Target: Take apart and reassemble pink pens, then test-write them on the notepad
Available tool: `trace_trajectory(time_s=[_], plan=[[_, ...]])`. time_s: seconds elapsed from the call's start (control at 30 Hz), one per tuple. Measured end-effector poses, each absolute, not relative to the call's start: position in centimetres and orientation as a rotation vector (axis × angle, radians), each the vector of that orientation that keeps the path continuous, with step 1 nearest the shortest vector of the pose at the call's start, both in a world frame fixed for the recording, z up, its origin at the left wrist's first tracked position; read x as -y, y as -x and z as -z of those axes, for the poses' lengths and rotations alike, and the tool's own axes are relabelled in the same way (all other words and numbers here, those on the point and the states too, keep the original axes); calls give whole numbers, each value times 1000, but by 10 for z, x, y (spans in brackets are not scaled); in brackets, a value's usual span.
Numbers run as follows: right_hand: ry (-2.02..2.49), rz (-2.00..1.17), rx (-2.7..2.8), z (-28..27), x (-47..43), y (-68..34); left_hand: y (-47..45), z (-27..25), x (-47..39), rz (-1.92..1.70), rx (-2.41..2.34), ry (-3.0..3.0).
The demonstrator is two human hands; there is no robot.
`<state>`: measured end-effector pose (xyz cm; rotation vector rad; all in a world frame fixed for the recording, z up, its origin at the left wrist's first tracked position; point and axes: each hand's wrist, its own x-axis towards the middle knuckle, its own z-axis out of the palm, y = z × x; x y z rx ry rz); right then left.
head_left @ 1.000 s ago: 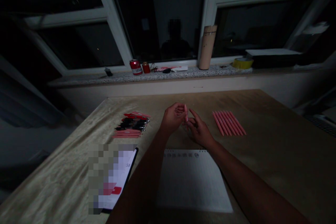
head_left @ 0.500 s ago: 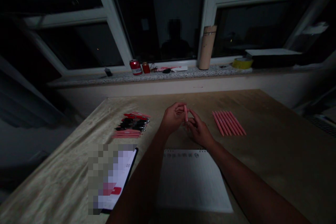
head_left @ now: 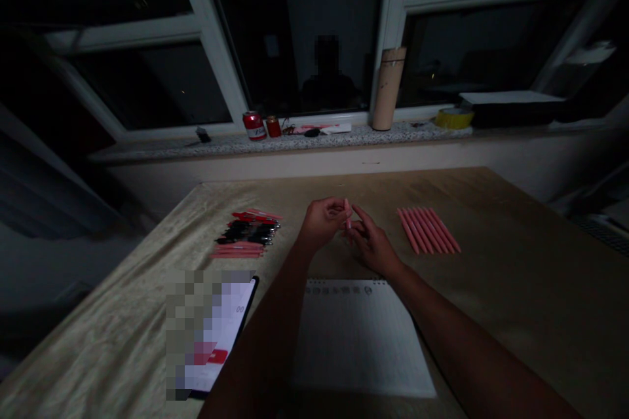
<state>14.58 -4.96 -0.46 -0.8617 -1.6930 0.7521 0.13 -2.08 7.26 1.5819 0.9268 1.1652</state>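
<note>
A pink pen (head_left: 346,203) stands nearly upright between my hands, above the far edge of a spiral notebook (head_left: 363,347). My left hand (head_left: 320,222) is closed, pinching the pen near its upper part. Lower on the same pen are the thumb and fingers of my right hand (head_left: 376,247), with the index finger raised; the dim light blurs the exact contact. On the right lies a neat row of several pink pens (head_left: 428,230). To the left is a pile of black pens (head_left: 248,232) with red and pink ones at its edges.
A lit tablet (head_left: 221,340), partly blurred out, lies left of the notebook on the cloth-covered table (head_left: 122,301). Along the windowsill stand a red can (head_left: 254,126), a small red jar (head_left: 273,126), a tall tan cylinder (head_left: 389,88) and a yellow tape roll (head_left: 454,118).
My left hand has come slightly down along with the pen, whose upper end now shows less above the fingers. My right hand stays nearly in place.
</note>
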Motion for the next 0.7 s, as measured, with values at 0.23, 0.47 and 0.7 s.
trace_trajectory(time_s=[0.23,0.47,0.7], plan=[[881,-718,1666,6,49,-145,-4,-75,24,-1213,-1111,-1643],[890,-697,1716,3,50,-146,-2,-75,26,-1211,-1094,-1701],[883,-689,1715,4,49,-147,-3,-75,25,-1199,-1088,-1659]])
